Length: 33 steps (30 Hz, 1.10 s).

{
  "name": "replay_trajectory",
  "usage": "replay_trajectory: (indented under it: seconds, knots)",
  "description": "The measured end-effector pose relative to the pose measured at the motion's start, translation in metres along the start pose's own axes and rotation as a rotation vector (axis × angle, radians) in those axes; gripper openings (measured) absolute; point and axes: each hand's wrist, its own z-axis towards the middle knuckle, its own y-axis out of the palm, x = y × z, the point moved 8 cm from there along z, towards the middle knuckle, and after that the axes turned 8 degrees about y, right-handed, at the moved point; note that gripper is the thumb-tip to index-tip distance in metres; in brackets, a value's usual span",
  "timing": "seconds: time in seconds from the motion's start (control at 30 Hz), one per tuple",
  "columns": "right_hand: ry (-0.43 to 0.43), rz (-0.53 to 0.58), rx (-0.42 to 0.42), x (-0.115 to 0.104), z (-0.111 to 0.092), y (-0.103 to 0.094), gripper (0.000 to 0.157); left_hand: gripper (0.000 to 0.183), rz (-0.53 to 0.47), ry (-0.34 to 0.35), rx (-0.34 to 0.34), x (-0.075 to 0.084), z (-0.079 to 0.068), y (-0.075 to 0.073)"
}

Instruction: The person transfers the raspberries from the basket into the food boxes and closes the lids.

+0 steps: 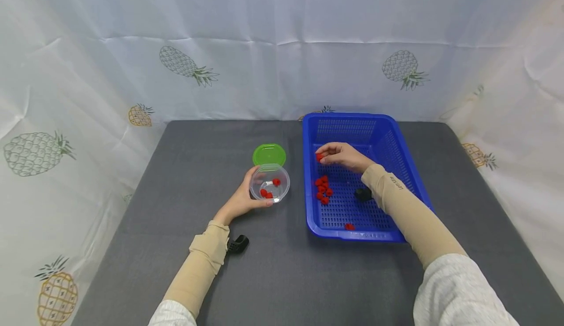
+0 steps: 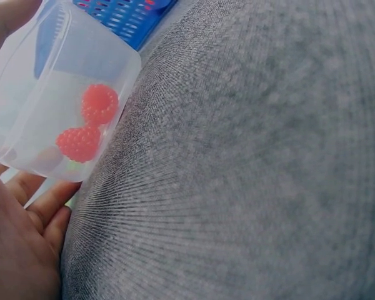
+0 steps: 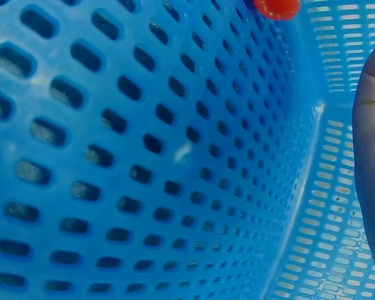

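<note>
My left hand (image 1: 240, 199) grips the side of a small clear plastic tub (image 1: 287, 193), thumb on the near side and fingers round the far side. Three red raspberries (image 1: 276, 182) lie inside the tub; two of them (image 2: 100, 104) show through its wall in the left wrist view. Over the left part of a blue basket (image 1: 311, 213), my right hand (image 1: 345, 157) pinches a single raspberry (image 1: 319, 157) between thumb and fingertips. Several loose raspberries (image 1: 323, 190) sit in a cluster on the basket floor below it. Only part of the right hand shows in the right wrist view.
A green round lid (image 1: 269, 154) lies just behind the tub on the grey table (image 1: 194, 169). One raspberry (image 1: 349, 226) is apart from the cluster, near the basket's front wall. A black camera piece (image 1: 239, 244) shows beside the left wrist, another (image 1: 363, 194) by the right.
</note>
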Motion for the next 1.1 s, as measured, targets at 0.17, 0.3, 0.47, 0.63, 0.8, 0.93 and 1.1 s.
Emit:
replay_trajectory:
  seconds: [0.17,0.3,0.47,0.63,0.8,0.93,1.1]
  knots:
    - [-0.012,0.055,0.006,-0.007,-0.002,-0.001,0.027,0.098,0.009,0.001,0.0,-0.001,0.0,-0.001]
    - [-0.021,0.05,0.011,-0.012,-0.004,-0.002,0.026,0.098,0.013,0.007,0.0,0.0,0.001,-0.001]
    - [-0.014,0.022,0.038,-0.015,-0.004,-0.006,0.025,0.099,0.01,0.012,0.0,0.0,0.0,-0.001]
    - [-0.024,-0.019,0.053,-0.022,-0.002,-0.005,0.024,0.099,0.007,0.006,0.001,0.001,-0.002,-0.001]
    - [-0.059,0.001,0.046,-0.035,-0.003,0.003,0.028,0.099,-0.004,0.01,0.004,0.001,-0.002,-0.001]
    - [-0.104,0.044,0.062,-0.048,-0.005,0.006,0.029,0.099,-0.01,0.026,0.005,0.0,0.0,-0.001]
    - [-0.157,0.089,0.049,-0.064,-0.008,0.012,0.027,0.102,-0.006,0.027,0.017,-0.023,0.004,0.001]
